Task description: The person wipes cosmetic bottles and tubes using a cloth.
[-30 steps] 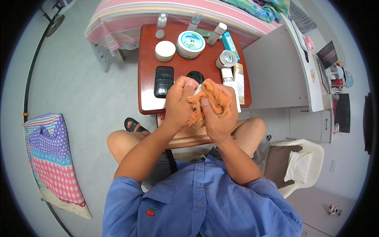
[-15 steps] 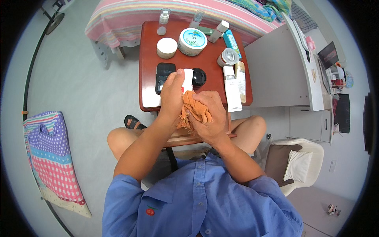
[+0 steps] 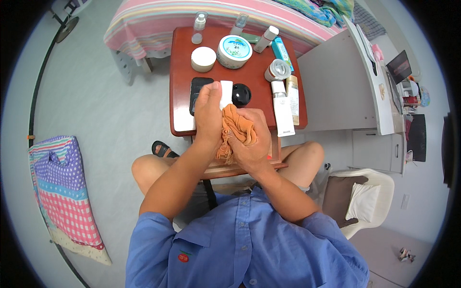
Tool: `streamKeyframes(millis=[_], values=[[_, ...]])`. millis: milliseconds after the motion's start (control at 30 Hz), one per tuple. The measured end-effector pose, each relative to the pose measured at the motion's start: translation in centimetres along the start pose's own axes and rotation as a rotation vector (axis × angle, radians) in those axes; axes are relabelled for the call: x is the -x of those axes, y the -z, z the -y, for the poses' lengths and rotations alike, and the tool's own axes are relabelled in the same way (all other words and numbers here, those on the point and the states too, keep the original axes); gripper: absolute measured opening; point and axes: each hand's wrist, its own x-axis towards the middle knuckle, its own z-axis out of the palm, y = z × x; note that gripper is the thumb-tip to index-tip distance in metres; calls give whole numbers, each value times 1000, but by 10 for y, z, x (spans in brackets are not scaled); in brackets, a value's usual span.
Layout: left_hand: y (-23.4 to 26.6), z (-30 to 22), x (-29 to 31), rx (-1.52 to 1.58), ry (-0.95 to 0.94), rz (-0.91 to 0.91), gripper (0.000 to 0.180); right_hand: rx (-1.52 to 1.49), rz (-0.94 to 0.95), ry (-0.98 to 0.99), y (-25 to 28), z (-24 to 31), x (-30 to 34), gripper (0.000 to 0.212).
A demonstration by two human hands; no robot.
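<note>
My left hand is closed around a slim white container, held up over the table's near edge. Most of the container's lower part is hidden by fingers and cloth. Bunched in my right hand is an orange cloth with a frayed edge, pressed against the container. Just beyond my hands lie a black phone-like object, partly covered by my left hand, and a round, glossy black object.
On the red-brown table stand a large round tub, a white-lidded jar, a clear-lidded jar, a white tube and several bottles. A wooden drawer juts out below my hands. A white chair is at right.
The white container has tilted and shifted slightly left. My right hand and the orange cloth have moved a little across it, and the cloth's folds have changed.
</note>
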Motion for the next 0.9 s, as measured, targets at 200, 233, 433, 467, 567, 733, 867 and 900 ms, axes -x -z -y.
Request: streamKeyframes(millis=[200,233,433,467,567,733,867,900], values=[[0,26,11,-127,-85,173,31,-310,-129,-263,11,-1,-26,41],[1,33,13,-252,-179,176,31,-373,-159,-300,16,9,-35,40],[-3,32,3,-435,-403,214,29,-97,-177,-118,23,5,-31,41],[-4,33,-2,-383,-361,178,28,-100,-175,-120,22,4,-26,41],[5,25,-10,-19,-12,97,23,98,10,101,11,2,-5,50],[-3,44,-10,39,34,180,27,108,-51,40,19,-22,-21,48],[-19,34,7,-148,-131,325,29,-134,-288,-208,27,-22,-39,43],[-19,33,4,-173,-86,286,27,-264,-300,-233,24,-15,-38,43]])
